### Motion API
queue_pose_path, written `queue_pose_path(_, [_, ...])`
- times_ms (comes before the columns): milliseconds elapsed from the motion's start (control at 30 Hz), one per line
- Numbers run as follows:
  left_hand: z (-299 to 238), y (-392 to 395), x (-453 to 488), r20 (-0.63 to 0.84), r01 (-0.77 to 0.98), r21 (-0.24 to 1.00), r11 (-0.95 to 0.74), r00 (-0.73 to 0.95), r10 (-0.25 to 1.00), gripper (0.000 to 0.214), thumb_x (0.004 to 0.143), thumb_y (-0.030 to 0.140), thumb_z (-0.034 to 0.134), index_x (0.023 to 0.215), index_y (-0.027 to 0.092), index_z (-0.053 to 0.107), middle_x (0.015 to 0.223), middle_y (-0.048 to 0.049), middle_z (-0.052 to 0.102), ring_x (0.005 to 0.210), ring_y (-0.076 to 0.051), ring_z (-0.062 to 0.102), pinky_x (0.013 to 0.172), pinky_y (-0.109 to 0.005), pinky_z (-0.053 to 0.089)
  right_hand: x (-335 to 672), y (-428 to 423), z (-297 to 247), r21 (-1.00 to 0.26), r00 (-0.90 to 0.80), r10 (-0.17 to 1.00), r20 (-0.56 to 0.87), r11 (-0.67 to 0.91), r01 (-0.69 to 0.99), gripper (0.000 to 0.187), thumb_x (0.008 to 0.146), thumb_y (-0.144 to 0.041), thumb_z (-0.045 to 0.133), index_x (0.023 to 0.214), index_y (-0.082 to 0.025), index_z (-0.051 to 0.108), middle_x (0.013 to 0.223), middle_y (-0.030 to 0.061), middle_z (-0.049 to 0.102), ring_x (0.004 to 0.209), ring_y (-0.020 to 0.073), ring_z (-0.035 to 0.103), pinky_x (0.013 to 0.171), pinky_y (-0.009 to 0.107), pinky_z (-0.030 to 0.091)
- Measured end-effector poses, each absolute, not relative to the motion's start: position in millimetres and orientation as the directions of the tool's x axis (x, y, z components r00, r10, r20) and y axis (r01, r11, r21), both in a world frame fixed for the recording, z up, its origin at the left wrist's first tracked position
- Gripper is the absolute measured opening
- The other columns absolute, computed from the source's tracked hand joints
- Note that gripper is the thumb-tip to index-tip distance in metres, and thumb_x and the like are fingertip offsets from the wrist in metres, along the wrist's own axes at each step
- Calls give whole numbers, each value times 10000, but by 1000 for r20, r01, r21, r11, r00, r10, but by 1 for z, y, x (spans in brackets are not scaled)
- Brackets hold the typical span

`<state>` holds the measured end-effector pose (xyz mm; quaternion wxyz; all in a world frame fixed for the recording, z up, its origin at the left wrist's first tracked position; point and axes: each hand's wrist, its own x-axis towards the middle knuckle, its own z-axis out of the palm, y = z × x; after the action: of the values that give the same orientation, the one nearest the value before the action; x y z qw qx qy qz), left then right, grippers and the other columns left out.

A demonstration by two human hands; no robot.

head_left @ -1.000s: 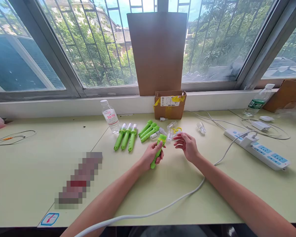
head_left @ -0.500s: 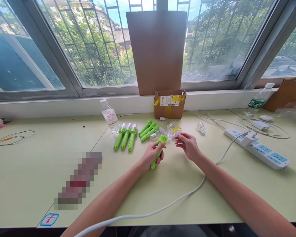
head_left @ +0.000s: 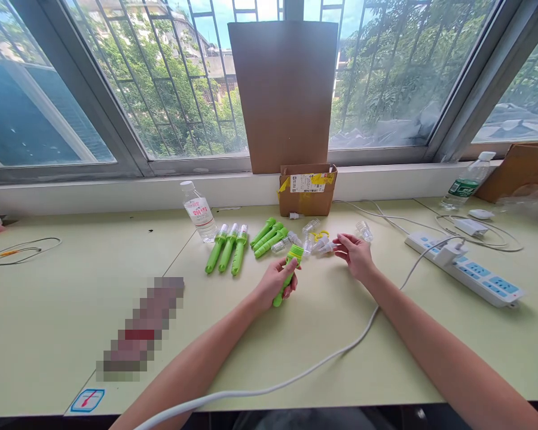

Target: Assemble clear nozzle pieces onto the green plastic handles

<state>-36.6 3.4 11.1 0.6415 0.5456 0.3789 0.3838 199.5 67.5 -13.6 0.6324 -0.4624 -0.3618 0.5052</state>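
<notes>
My left hand (head_left: 278,283) is closed around the lower part of a green plastic tube (head_left: 295,253), its ridged, wider end pointing up and away. My right hand (head_left: 355,254) hovers low over the table, fingers loosely curled and apart with nothing visible in them. Just left of its fingertips lie small clear plastic pieces (head_left: 325,247) and a yellow looped piece (head_left: 321,235). A clear ribbed cap (head_left: 364,232) lies right behind that hand. Beyond my left hand are several loose green tubes (head_left: 269,240) and three green tubes with clear caps (head_left: 226,249) in a row.
A small open cardboard box (head_left: 307,200) stands at the back by the window ledge. Water bottles stand left (head_left: 199,212) and right (head_left: 468,181). A power strip (head_left: 466,272) sits on the right, and a white cable (head_left: 314,375) crosses the table in front of me.
My right hand has moved right, away from the small clear pieces and closer to the lone clear cap. My left hand keeps its hold on the green tube.
</notes>
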Motion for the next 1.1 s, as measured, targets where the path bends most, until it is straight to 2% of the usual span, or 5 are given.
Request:
queue_pose_path(333, [10, 4, -37, -58, -91, 990, 107, 431, 901, 412, 817, 590, 524, 871, 185, 472, 478, 61, 523, 290, -41, 329, 317, -162, 299, 198, 68, -17, -980, 234, 967, 96, 133, -147, 421, 659, -562, 728, 762, -188, 564, 590, -28, 617, 491, 127, 621, 435, 235, 524])
queue_pose_path(567, [9, 5, -37, -54, -85, 991, 99, 423, 905, 412, 820, 589, 521, 870, 183, 472, 478, 63, 522, 286, -39, 328, 312, -161, 297, 196, 66, -19, -960, 256, 926, 277, 255, 113, 482, 744, -646, 598, 602, -195, 502, 516, -4, 581, 481, 141, 591, 460, 269, 523])
queue_pose_path(800, [10, 4, -37, -61, -68, 993, 99, 427, 902, 402, 829, 585, 515, 867, 188, 469, 481, 67, 523, 287, -37, 327, 315, -159, 290, 191, 64, -22, -628, 123, 768, 629, 408, 663, 290, 856, -462, 510, 822, -195, 620, 856, 65, 675, 720, 196, 644, 613, 326, 535])
queue_pose_path(933, [10, 4, -37, -67, -67, 992, 106, 428, 901, 406, 826, 590, 515, 869, 189, 470, 479, 67, 524, 292, -39, 323, 321, -163, 298, 188, 62, -24, -472, 33, 720, 693, 419, 776, 196, 852, -293, 477, 962, -202, 613, 960, 73, 675, 852, 220, 637, 678, 337, 519])
queue_pose_path(1100, [9, 5, -37, -77, -63, 991, 114, 426, 901, 412, 824, 593, 517, 872, 186, 471, 481, 64, 524, 294, -40, 327, 324, -163, 301, 189, 62, -25, -367, -61, 731, 680, 411, 834, 220, 807, -157, 456, 963, -206, 604, 979, 63, 677, 934, 231, 601, 691, 321, 480])
